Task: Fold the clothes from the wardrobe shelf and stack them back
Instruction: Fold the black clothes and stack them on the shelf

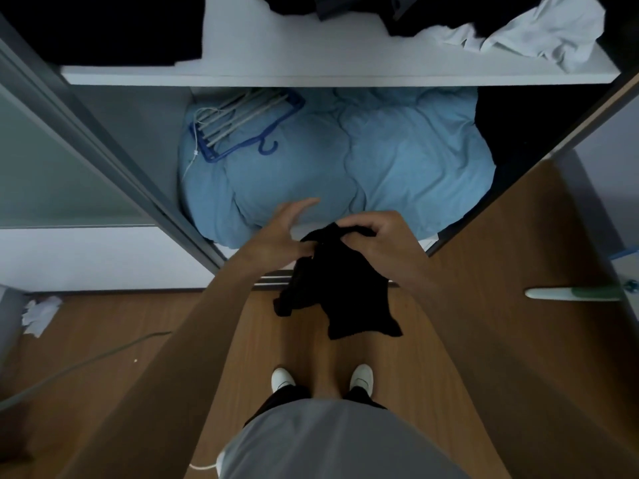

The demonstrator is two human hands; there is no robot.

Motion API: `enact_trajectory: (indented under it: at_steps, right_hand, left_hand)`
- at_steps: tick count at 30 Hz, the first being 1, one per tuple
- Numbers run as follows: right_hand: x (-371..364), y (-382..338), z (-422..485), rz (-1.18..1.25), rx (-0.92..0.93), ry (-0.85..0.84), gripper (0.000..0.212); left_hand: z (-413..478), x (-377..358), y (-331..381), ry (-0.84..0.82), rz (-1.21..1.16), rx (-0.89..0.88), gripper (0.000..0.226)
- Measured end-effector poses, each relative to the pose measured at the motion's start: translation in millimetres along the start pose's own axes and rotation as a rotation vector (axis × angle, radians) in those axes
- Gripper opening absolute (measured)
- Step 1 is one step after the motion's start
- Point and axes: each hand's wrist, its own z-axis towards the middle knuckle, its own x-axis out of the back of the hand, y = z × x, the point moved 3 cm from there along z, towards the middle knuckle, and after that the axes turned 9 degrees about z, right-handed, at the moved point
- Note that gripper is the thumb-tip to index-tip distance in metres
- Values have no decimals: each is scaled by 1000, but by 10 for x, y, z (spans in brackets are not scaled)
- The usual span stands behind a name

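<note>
We see the right grip (pixel 366 236) clenched on the top of a black garment (pixel 339 292), which hangs crumpled above the wooden floor (pixel 138 316), near the wardrobe's open front. The left grip (pixel 283 233) touches the garment's left edge; we cannot tell whether it pinches the cloth. On the far wardrobe shelf (pixel 311 53) a white garment (pixel 539 36) lies at the right. Below it, a blue duvet (pixel 380 160) carries a blue hanger (pixel 249 133).

White shelf (pixel 311 76) on top: dark clothes (pixel 345 5) heaped at its back, white garment (pixel 539 32) crumpled at its right end. Under the shelf, blue duvet (pixel 380 157) bearing hangers (pixel 242 122). Lower still, wood floor (pixel 138 316) with crumpled paper (pixel 41 314) and a cable (pixel 103 354).
</note>
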Motion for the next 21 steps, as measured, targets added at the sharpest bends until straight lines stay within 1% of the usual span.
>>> enact_trajectory:
  at_steps: [1, 2, 3, 5, 6, 8, 10, 11, 14, 15, 17, 18, 20, 21]
  right_hand:
    - [-44, -33, 10, -62, 9, -44, 34]
    - [-83, -60, 6, -109, 23, -70, 34]
    - [-108, -77, -2, -139, 42, -74, 34]
    - [-105, -85, -23, -146, 68, -47, 31]
    - [-78, -78, -33, -138, 71, -27, 30]
    - [-8, -49, -48, -123, 54, 14, 31]
    - [40, -22, -70, -127, 34, 59, 32]
    - [39, -20, -76, -133, 33, 81, 33]
    - [55, -22, -84, -133, 37, 152, 36]
    - [78, -20, -85, -134, 36, 176, 36]
    - [134, -12, -80, -146, 39, 207, 32]
    - [161, -7, -74, -152, 42, 216, 28]
    - [218, 20, -59, -180, 40, 237, 23]
    - [261, 40, -52, -214, 38, 258, 20]
  left_hand:
    - [35, 18, 68, -53, 72, -127, 66]
    - [70, 24, 133, -118, 130, -230, 59]
    - [94, 21, 177, -186, 187, -276, 49]
    - [124, 7, 180, -297, 291, -213, 26]
    - [134, -2, 153, -334, 313, -170, 19]
    - [133, -44, 88, -374, 287, -119, 24]
    - [128, -134, 53, -391, 243, -119, 36]
    - [134, -196, 30, -405, 270, -120, 38]
    - [137, -348, -7, -469, 426, -16, 28]
    - [144, -371, -9, -470, 399, -12, 24]
    - [177, -399, 4, -443, 298, -67, 32]
    - [185, -394, 14, -423, 287, -82, 35]
    - [207, -345, 51, -348, 314, -78, 22]
    - [239, -297, 49, -265, 307, -58, 14]
